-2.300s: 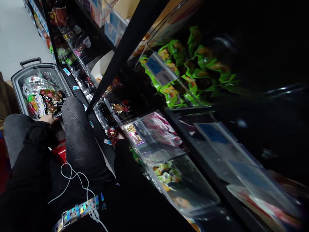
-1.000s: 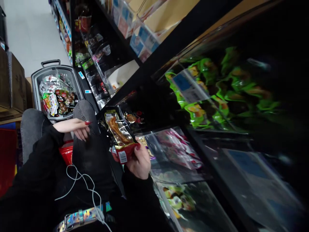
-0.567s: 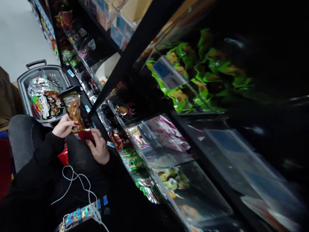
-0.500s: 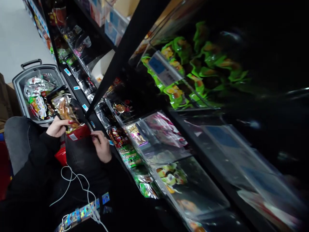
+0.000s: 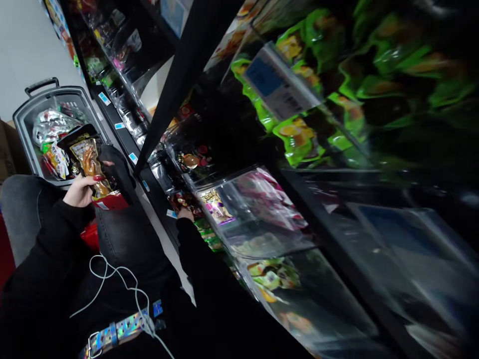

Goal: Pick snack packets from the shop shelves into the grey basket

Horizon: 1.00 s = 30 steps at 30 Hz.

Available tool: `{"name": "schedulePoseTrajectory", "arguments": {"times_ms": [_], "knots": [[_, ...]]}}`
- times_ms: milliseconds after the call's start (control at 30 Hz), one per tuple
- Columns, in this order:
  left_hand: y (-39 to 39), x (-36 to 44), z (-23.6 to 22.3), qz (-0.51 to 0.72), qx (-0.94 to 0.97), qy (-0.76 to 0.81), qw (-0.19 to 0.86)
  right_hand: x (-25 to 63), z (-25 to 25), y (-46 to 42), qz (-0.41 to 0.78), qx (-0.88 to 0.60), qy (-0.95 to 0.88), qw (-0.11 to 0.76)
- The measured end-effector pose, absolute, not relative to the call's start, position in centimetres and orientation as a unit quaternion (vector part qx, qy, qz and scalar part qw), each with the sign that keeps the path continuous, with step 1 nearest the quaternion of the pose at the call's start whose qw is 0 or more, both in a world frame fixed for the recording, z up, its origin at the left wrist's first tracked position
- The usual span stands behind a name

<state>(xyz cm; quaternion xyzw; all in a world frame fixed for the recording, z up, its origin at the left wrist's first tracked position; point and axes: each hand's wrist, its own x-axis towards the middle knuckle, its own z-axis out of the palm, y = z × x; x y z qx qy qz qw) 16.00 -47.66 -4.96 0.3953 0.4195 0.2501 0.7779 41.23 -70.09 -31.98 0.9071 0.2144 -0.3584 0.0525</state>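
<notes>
My left hand is closed around a bundle of snack packets above my lap. At the front is a sealed packet with brown, meat-like food behind a clear window; a dark packet shows behind it and a red end with a white label below. My right hand is at the front of a low shelf bin, against dark red packets. Its fingers are mostly hidden there, so I cannot see whether it grips one.
A grey basket holding several snack packets stands on the left by the shelves. A slanting black post crosses the view. Clear bins with green packets and pink packets line the right. A white cable hangs over my lap.
My right hand has left the red end of the packets and moved right into the low bin. My left hand still holds the bundle, and the view has shifted slightly.
</notes>
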Motion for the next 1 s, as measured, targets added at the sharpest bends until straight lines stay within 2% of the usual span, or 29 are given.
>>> {"name": "schedulePoseTrajectory", "arguments": {"times_ms": [233,400,533,600,733,800,900,1000], "knots": [[-47.7,16.2,-4.8,0.275,0.372,0.446,0.766,40.6,-31.2,-70.9,-0.323,0.926,0.191,0.046],[-47.2,15.8,-5.0,0.287,0.376,0.464,0.749,38.7,-28.1,-73.7,-0.258,0.942,0.212,-0.029],[-47.0,14.9,-4.9,0.310,0.389,0.465,0.732,37.3,-25.4,-74.8,-0.261,0.928,0.241,-0.116],[-46.9,14.0,-4.7,0.324,0.396,0.471,0.718,36.6,-23.1,-74.5,-0.260,0.910,0.267,-0.181],[-46.3,11.6,-4.7,0.366,0.386,0.486,0.693,35.4,-15.9,-70.8,-0.221,0.825,0.281,-0.438],[-45.7,10.6,-4.9,0.394,0.374,0.491,0.681,34.9,-11.7,-67.5,-0.232,0.763,0.288,-0.530],[-44.9,9.7,-5.5,0.419,0.344,0.497,0.677,33.7,-6.3,-62.1,-0.217,0.689,0.317,-0.614],[-44.6,9.7,-6.3,0.427,0.317,0.508,0.678,32.1,-3.1,-57.7,-0.202,0.631,0.340,-0.667]]}}
